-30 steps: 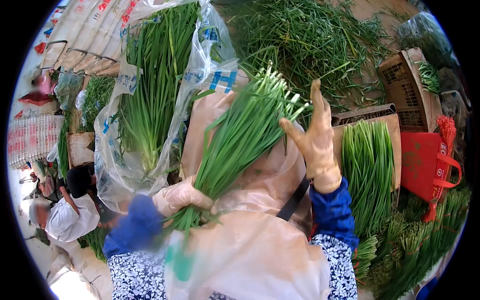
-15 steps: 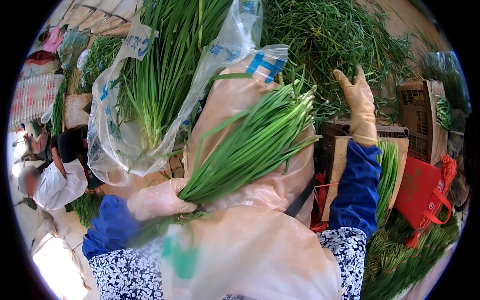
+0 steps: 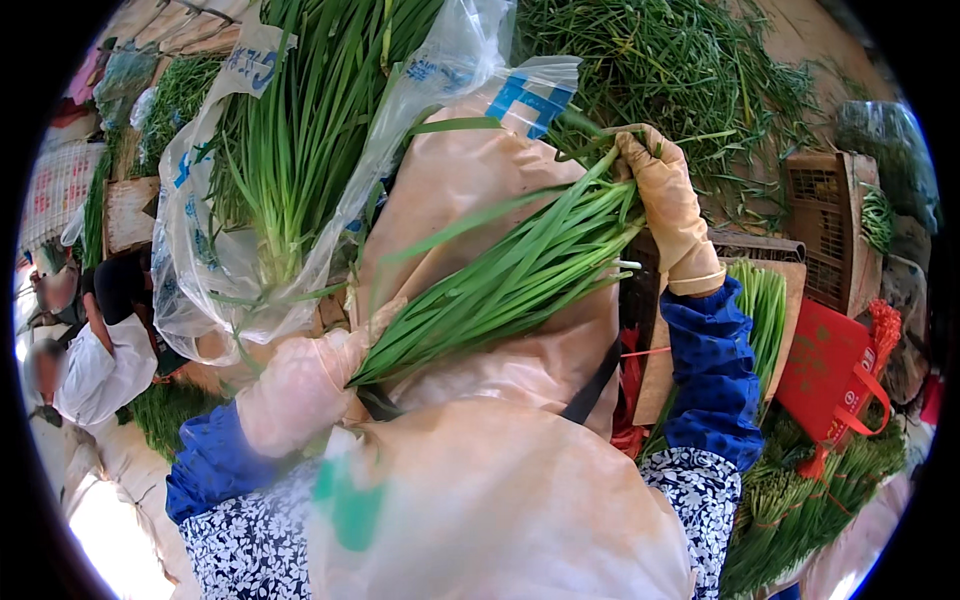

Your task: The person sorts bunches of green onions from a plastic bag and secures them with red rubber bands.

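Observation:
A bunch of garlic chives [image 3: 500,270] lies slantwise across my apron-covered lap, pale stem ends at the upper right, leaf tips at the lower left. My left hand [image 3: 310,385], in a pale glove, is closed round the leaf tips; some fingers are hidden behind the leaves. At the stem ends, my right hand [image 3: 665,190], in a tan glove, has its fingers curled on the chives, with a few thin leaves sticking out past it. A clear plastic bag [image 3: 190,290] with more long chives [image 3: 300,160] stands open beyond my left hand.
Loose green leaves [image 3: 660,70] are heaped at the far right. Right of my right arm stand chives on a board [image 3: 755,310], a brown crate [image 3: 825,220] and a red bag [image 3: 825,370]. Tied green bundles [image 3: 810,520] lie below. Another person [image 3: 105,360] sits at the left.
My right hand has come down and left from open, spread fingers above the heap and closed at the stem ends. My left hand has shifted slightly; the loose leaves trailing below it are gone.

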`<state>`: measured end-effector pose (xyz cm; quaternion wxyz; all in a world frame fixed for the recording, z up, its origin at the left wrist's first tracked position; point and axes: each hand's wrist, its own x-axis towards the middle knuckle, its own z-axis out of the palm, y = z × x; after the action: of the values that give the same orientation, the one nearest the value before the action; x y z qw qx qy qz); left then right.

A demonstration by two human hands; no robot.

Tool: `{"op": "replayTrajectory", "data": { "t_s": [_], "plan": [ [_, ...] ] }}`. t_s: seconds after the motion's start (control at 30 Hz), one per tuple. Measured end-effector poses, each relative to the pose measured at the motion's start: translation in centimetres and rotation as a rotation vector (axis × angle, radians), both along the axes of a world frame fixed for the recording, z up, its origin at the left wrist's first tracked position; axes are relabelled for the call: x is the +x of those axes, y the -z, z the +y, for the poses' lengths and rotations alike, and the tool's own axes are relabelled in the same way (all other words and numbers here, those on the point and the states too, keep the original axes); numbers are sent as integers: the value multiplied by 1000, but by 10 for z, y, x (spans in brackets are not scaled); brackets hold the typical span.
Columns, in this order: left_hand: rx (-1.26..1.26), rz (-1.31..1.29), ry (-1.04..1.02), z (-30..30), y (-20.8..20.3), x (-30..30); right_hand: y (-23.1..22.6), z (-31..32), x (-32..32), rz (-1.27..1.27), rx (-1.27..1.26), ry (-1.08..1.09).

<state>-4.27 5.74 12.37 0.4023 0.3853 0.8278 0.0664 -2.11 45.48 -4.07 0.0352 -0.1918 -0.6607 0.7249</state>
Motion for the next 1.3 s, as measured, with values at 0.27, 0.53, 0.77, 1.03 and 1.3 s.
{"op": "replayTrajectory", "data": {
  "t_s": [0.27,0.53,0.77,1.03,1.3],
  "plan": [
    [38,132,69,-8,5,12,-56,64,13,-589,1144,55],
    [-16,-45,-61,9,-5,1,-63,-18,11,133,609,-647],
    [143,-766,-887,1,-13,5,-79,7,-4,152,-18,-244],
    [181,-809,-933,-33,36,4,-62,24,12,156,-692,129],
    [189,-1048,-1059,-43,50,11,-16,102,54,-576,1059,117]
  ]
}}
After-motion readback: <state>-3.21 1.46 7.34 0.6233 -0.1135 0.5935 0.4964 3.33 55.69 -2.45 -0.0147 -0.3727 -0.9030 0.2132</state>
